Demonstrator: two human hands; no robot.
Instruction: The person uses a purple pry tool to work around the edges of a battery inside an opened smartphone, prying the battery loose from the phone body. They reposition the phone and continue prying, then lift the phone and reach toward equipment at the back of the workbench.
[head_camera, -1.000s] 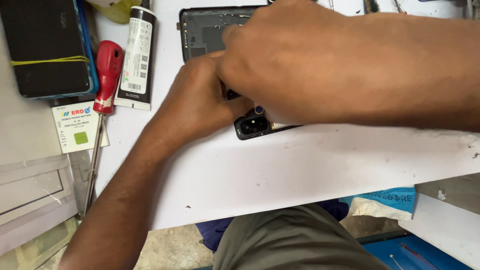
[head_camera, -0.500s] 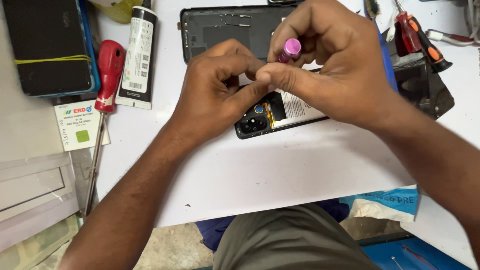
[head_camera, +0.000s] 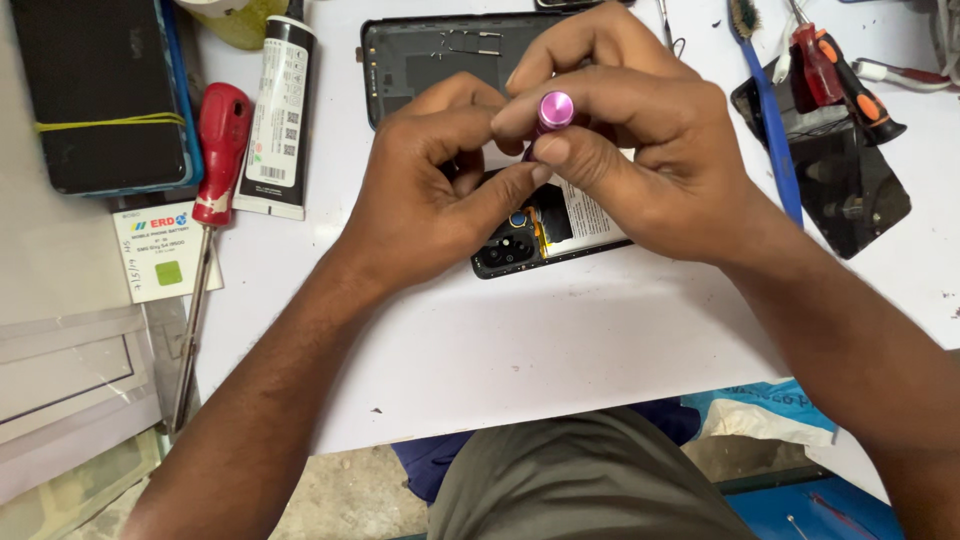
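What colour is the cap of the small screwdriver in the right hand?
Shiny pink-magenta screwdriver cap, pinched by the right hand; head view.

Hands cover most of the work

The opened phone (head_camera: 540, 235) lies mostly under both hands; the pink-capped tool's (head_camera: 553, 110) tip is hidden, and the dark case (head_camera: 100, 90) runs off the top edge.

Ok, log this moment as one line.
right hand: pinching pink-capped precision screwdriver | left hand: at its shaft | under hands: opened phone | behind: back cover | left: red screwdriver
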